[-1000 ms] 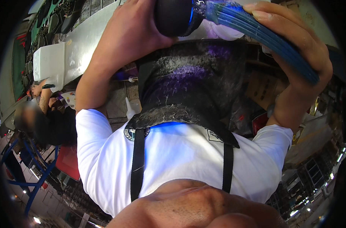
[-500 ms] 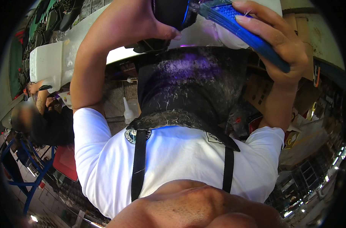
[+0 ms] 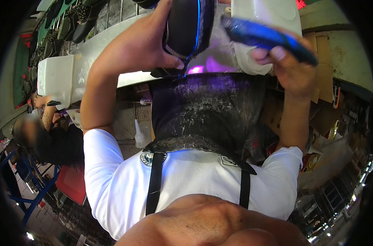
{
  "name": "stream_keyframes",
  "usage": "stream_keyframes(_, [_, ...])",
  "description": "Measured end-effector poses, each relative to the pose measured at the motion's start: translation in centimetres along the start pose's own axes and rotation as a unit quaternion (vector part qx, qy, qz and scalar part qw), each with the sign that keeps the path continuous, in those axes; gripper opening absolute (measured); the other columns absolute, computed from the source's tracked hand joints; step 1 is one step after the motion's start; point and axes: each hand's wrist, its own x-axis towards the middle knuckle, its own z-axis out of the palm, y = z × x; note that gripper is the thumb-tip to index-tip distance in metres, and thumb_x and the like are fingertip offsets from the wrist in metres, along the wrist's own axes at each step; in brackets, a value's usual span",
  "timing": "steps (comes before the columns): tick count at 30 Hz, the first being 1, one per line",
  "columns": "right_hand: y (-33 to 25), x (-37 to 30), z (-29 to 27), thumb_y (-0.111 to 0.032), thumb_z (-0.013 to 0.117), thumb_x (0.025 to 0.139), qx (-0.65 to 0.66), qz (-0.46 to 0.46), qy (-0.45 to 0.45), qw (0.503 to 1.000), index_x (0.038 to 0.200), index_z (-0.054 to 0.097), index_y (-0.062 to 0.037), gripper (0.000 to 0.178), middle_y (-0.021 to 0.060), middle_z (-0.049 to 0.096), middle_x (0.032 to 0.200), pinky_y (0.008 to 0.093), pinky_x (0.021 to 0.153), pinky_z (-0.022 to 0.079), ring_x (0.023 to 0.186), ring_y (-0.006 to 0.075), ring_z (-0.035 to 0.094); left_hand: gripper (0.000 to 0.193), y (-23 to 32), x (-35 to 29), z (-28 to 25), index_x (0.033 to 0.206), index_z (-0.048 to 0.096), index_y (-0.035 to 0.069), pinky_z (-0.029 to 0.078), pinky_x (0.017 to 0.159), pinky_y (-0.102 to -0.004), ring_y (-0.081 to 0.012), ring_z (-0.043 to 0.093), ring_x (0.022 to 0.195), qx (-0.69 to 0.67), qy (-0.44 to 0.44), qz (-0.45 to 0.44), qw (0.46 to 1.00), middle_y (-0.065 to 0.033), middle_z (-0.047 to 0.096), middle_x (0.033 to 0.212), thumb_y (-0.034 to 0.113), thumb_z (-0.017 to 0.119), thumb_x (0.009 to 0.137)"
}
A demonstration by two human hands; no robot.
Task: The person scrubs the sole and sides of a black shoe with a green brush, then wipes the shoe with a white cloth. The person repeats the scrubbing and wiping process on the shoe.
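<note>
Two bare hands are occupied: the left hand (image 3: pixel 155 51) grips a black shoe (image 3: pixel 181 30), thumb at its near end, while the right hand (image 3: pixel 291 69) is closed around a blue hand tool (image 3: pixel 264 36), blurred, its left tip pointing toward the shoe across a narrow gap. The shoe is at far center, a blue streak of light along it, above a pale workbench (image 3: pixel 90 59). Nearer, a black apron (image 3: pixel 203 108) flecked with pale debris covers a white T-shirt (image 3: pixel 203 176). A white nozzle bottle (image 3: pixel 140 138) is left of the apron. Farther left, a co-worker in black (image 3: pixel 59 141) is beside a red seat (image 3: pixel 70 184); dark footwear (image 3: pixel 84 29) lines the far left.
</note>
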Motion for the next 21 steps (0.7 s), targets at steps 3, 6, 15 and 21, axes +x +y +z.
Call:
stream_keyframes(3, [-1.4, 2.8, -0.9, -0.001, 0.058, 0.099, 0.148, -0.002, 0.035, 0.988, 0.123, 0.062, 0.0131, 0.028, 0.0249, 0.074, 0.104, 0.0355, 0.08, 0.067, 0.095, 0.0299, 0.076, 0.12, 0.5, -0.5, 0.4, 0.155, 0.031, 0.007, 0.052, 0.099, -0.0427, -0.0386, 0.065, 0.117, 0.045, 0.043, 0.052, 0.997, -0.0187, 0.066, 0.126, 0.007, 0.097, 0.054])
stream_keyframes(6, [-0.6, 4.8, 0.2, -0.006, 0.062, 0.099, 0.178, 0.011, 0.11, 0.978, 0.12, 0.065, 0.0098, 0.026, 0.0245, 0.073, 0.107, 0.0356, 0.083, 0.065, 0.098, 0.0312, 0.075, 0.121, 1.4, -1.1, 0.6, 0.154, 0.032, 0.007, 0.052, 0.1, -0.0442, -0.0398, 0.064, 0.12, 0.059, 0.052, 0.029, 0.996, -0.0192, 0.066, 0.127, 0.009, 0.097, 0.052])
stream_keyframes(15, [-0.6, 1.7, 1.3, 0.006, 0.062, 0.096, -0.075, -0.104, -0.009, 0.992, 0.123, 0.064, 0.0142, 0.028, 0.025, 0.075, 0.103, 0.0378, 0.085, 0.065, 0.095, 0.0304, 0.076, 0.125, 2.4, -1.9, 0.5, 0.159, 0.022, 0.004, 0.047, 0.109, -0.0443, -0.0435, 0.055, 0.132, 0.011, 0.035, 0.03, 0.999, -0.0263, 0.057, 0.139, 0.004, 0.094, 0.057])
stream_keyframes(21, [-4.9, 4.2, -1.6, -0.013, 0.056, 0.103, -0.107, 0.021, -0.014, 0.994, 0.123, 0.063, 0.0095, 0.031, 0.0201, 0.075, 0.096, 0.033, 0.077, 0.063, 0.086, 0.0242, 0.076, 0.126, 3.1, -2.1, 1.0, 0.16, 0.022, 0.006, 0.047, 0.107, -0.0461, -0.0455, 0.056, 0.128, 0.034, 0.031, 0.017, 0.999, -0.0261, 0.058, 0.137, 0.005, 0.094, 0.057])
